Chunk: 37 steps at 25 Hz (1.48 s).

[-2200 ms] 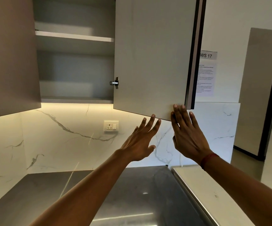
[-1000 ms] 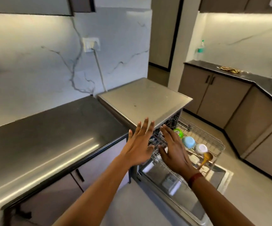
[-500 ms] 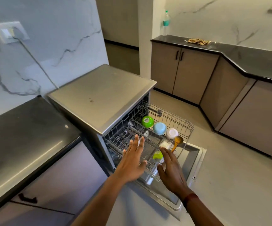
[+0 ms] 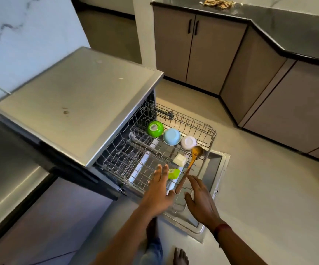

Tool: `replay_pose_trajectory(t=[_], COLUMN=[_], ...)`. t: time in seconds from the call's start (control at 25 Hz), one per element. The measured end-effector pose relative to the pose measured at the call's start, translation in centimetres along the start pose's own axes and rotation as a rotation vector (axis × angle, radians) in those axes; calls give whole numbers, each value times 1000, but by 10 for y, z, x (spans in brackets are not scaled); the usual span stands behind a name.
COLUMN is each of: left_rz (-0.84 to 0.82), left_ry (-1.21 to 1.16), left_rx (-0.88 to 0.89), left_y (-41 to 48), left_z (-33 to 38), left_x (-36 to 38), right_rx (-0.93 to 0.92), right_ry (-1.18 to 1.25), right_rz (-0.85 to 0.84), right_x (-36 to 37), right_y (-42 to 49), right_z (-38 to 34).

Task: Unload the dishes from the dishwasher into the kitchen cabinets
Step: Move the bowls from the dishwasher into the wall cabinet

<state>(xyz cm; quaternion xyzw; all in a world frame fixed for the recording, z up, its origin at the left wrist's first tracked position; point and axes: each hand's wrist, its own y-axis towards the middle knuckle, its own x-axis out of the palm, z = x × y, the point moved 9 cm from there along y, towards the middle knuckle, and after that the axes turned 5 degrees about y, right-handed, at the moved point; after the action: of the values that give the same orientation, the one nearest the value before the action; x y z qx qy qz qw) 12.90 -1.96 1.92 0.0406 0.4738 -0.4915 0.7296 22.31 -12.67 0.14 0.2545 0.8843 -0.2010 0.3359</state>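
The dishwasher [image 4: 78, 96] stands open with its wire rack [image 4: 208, 131] pulled out over the lowered door [image 4: 215, 165]. In the rack sit a green bowl [image 4: 155, 128], a light blue bowl [image 4: 171, 136] and a white bowl [image 4: 188, 142], all upside down. A wooden spoon [image 4: 192, 159], a white square dish [image 4: 179, 160] and a small lime-green dish [image 4: 173, 173] lie nearer me. My left hand [image 4: 159, 190] hovers flat over the rack's near edge, holding nothing. My right hand [image 4: 200, 199] is open beside it, fingers near the spoon's handle.
A dark steel counter [image 4: 7, 169] runs along the left. Brown base cabinets [image 4: 202, 48] under a black counter [image 4: 292, 29] line the far right wall. Bare floor [image 4: 260, 197] lies right of the door. My feet [image 4: 180, 257] stand just in front of the door.
I turned from the upper cabinet down to the dishwasher. Both open hands dropped toward the near side of the rack; the right hand now reaches close to the spoon handle.
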Motion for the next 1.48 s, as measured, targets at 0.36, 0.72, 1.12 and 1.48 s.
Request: replay_pose_trajectory(t=[0.36,0.72,1.12,1.48], left_rz=[-58,-37,-38,-76], left_ry=[-160,-94,284,339], left_rx=[-95,-202,-260,-288], left_y=[104,166,232,255], left_z=[-61,-93,-103,-114], left_x=[36,64,111,131], right_rx=[204,285,305,498], right_ry=[-21,-80,-123,-173], right_rz=[-52,-132,-228,-140], right_x=[44,50,83,110], right_y=[77,144,225,262], right_z=[45,98,142,158])
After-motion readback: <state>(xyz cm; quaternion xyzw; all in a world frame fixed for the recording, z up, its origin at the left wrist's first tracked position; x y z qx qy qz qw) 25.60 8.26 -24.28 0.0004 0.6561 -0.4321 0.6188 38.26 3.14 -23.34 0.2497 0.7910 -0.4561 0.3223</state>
